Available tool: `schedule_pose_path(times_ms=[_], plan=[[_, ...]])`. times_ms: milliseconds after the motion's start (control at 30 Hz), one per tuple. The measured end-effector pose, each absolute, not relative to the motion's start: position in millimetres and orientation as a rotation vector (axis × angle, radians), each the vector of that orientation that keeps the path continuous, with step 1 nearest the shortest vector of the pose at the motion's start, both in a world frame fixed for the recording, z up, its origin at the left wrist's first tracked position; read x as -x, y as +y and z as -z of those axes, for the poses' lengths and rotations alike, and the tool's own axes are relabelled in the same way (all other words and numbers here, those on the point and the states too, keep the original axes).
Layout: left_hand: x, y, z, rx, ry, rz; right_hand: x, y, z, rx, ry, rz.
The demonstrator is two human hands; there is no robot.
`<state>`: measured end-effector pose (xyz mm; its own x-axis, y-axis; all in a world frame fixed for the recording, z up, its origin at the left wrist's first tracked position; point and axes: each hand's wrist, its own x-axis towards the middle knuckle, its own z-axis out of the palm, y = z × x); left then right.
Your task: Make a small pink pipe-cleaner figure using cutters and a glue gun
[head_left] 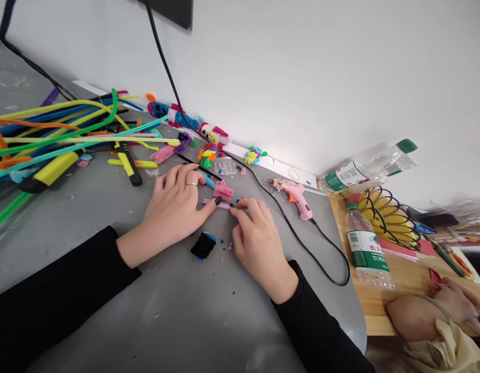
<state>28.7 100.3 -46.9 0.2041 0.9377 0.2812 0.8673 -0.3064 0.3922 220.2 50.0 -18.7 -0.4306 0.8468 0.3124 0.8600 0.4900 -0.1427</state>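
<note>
A short lilac pipe cleaner strip [223, 205] lies on the grey table between my hands. My left hand [175, 199], with a ring on one finger, rests spread and palm down, its thumb tip on the strip. The index fingertip of my right hand [258, 243] touches the strip's right end; its thumb stays apart and its other fingers curl. Just beyond the strip is a pink bundle of pipe cleaner [223, 190], with a light blue piece [206, 179] by my left fingers. Nearer to me sits a black fuzzy block with blue edges [203, 245].
A pink glue gun [292, 197] lies at right, its black cord [321, 269] looping across the table. Long pipe cleaners [69, 134] and yellow-black cutters [127, 163] are at left. Small pipe cleaner figures [211, 154] line the wall. Bottles [368, 254] and another person's arm [430, 316] are at right.
</note>
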Motion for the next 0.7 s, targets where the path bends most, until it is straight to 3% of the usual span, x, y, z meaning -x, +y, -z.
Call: schedule_pose_path(times_ms=[700], plan=[[-32.8, 98.2, 43.3, -2.315, 1.78, -0.73, -211.8, 51.8, 21.6, 1.4, -2.562, 0.244]])
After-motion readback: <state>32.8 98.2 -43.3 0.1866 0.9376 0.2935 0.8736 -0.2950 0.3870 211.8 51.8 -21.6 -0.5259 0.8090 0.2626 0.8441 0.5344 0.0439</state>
